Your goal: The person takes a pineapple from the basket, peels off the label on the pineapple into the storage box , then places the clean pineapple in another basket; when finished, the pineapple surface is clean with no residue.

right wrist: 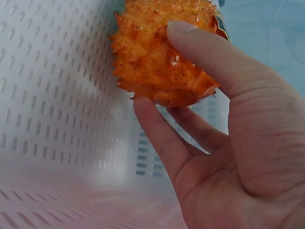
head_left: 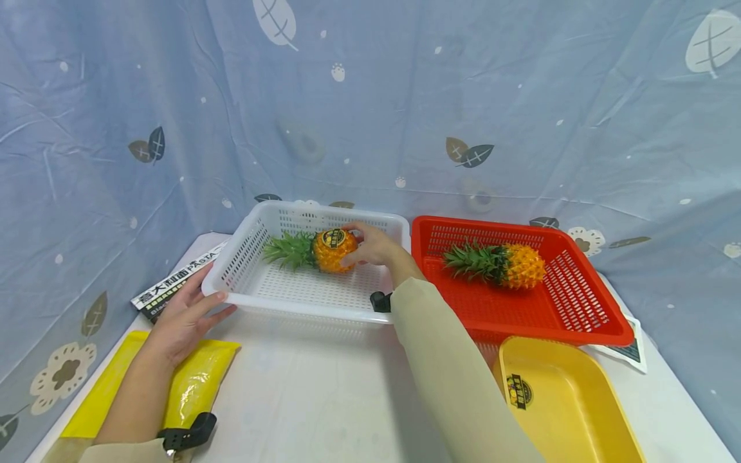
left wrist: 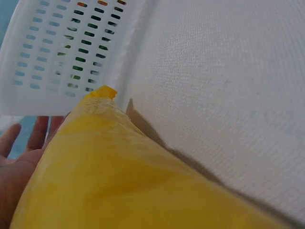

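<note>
A white perforated basket (head_left: 307,306) stands at the back of the table, with an orange pineapple (head_left: 334,256) with a green crown lying on its side in it. Its crown points left and a dark round label shows on its skin. My right hand (head_left: 372,245) holds the pineapple at its bottom end; in the right wrist view the thumb (right wrist: 205,50) presses on the skin and fingers (right wrist: 159,131) reach round the base. At the basket's front left corner my left hand (head_left: 184,318) touches the rim, fingers mostly straight along the outside.
Right of the white basket, a red basket (head_left: 451,308) holds another pineapple (head_left: 521,265). In front of it stands a yellow bin (head_left: 564,405) with a label. A yellow bag (head_left: 199,370) lies under my left forearm, and a black-and-white pasta package (head_left: 173,283) lies at the left.
</note>
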`<state>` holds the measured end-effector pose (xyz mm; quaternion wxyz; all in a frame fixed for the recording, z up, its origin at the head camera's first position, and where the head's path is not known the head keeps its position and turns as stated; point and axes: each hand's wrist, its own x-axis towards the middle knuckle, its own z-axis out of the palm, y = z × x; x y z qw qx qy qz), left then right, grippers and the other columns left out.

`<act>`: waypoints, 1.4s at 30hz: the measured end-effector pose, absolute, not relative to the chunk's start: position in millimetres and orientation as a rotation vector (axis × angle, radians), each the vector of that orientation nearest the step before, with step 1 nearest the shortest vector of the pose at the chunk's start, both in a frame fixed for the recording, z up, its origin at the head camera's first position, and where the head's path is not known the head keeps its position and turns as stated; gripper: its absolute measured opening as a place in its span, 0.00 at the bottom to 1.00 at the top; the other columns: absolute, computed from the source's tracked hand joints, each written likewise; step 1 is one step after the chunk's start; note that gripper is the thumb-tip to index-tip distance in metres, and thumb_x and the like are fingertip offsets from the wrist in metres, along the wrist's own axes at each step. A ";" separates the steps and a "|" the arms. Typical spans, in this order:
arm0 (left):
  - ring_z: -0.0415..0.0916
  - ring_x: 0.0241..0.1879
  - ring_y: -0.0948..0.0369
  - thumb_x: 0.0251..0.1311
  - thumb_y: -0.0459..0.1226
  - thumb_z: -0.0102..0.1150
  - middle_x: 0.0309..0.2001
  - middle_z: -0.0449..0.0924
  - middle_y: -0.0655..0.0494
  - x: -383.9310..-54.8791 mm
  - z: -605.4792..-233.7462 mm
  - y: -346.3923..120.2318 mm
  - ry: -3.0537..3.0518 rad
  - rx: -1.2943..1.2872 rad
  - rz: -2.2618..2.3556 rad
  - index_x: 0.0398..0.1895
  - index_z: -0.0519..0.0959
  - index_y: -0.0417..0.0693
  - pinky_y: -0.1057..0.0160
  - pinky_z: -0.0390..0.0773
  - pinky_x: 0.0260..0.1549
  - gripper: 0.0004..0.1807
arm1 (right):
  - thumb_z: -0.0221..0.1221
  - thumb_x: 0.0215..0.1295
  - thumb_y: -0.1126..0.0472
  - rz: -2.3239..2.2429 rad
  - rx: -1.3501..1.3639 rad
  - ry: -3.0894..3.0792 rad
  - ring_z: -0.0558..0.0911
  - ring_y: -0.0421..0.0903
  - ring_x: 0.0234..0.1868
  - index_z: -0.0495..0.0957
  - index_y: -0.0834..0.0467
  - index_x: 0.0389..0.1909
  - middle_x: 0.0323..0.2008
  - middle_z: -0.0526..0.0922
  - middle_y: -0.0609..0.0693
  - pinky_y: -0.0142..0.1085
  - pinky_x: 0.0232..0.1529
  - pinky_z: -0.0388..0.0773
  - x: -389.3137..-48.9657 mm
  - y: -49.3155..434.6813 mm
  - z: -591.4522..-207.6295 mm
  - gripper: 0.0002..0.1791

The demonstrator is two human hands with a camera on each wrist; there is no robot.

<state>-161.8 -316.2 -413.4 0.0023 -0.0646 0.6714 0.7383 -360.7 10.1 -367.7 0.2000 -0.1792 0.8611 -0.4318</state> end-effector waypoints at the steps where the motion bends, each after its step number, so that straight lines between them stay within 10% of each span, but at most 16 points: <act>1: 0.67 0.63 0.65 0.74 0.38 0.58 0.82 0.44 0.51 -161.7 -413.2 -316.3 2.107 -0.202 2.315 0.83 0.50 0.72 0.64 0.84 0.52 0.42 | 0.75 0.57 0.61 -1.202 -0.505 2.414 0.75 0.55 0.64 0.68 0.45 0.73 0.68 0.72 0.57 0.45 0.61 0.83 -360.7 9.8 -367.3 0.43; 42: 0.67 0.63 0.66 0.76 0.37 0.55 0.81 0.45 0.52 -161.4 -413.7 -315.5 2.079 -0.145 2.336 0.84 0.48 0.71 0.67 0.85 0.51 0.41 | 0.73 0.58 0.54 -1.139 -0.701 2.415 0.85 0.51 0.47 0.68 0.47 0.71 0.54 0.83 0.56 0.40 0.46 0.87 -353.2 26.8 -308.1 0.40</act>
